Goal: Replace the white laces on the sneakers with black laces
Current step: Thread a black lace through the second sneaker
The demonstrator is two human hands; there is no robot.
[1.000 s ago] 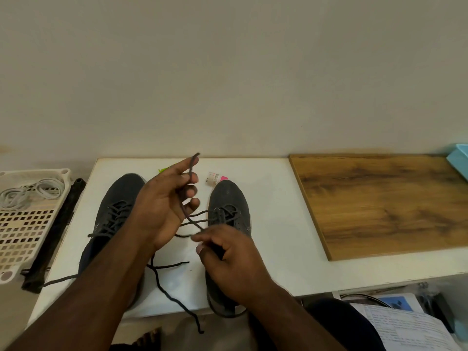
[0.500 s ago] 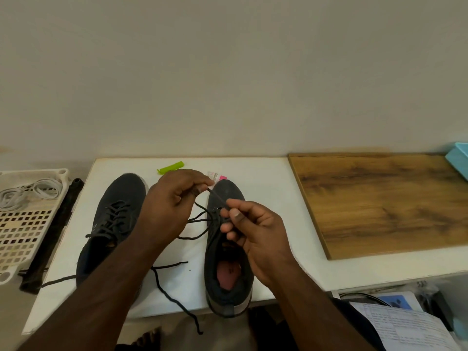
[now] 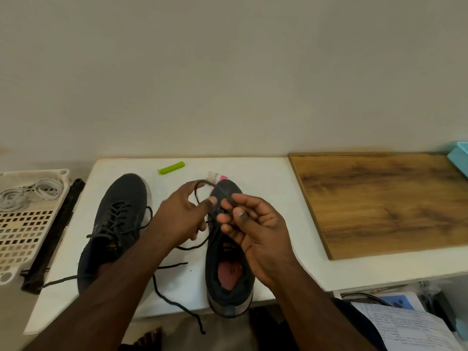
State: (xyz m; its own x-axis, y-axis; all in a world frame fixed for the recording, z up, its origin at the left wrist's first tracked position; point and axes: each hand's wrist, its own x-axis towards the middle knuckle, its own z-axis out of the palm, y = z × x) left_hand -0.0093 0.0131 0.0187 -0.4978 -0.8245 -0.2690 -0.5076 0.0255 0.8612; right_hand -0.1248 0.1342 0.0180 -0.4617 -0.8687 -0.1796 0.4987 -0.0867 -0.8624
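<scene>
A black lace (image 3: 202, 184) loops above the right sneaker (image 3: 228, 269), its ends pinched by the left hand (image 3: 182, 219) and right hand (image 3: 255, 229). The left sneaker (image 3: 119, 219), laced black, lies alongside on the white surface (image 3: 266, 188). White laces (image 3: 30, 192) sit in a tray (image 3: 25, 231) at left.

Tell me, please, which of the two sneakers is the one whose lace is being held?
The right sneaker, under both hands. The left hand and right hand hold its black lace; the left sneaker lies untouched.

Plain beige wall (image 3: 228, 72) behind white table (image 3: 253, 173) w/ wood board (image 3: 379, 198).
</scene>
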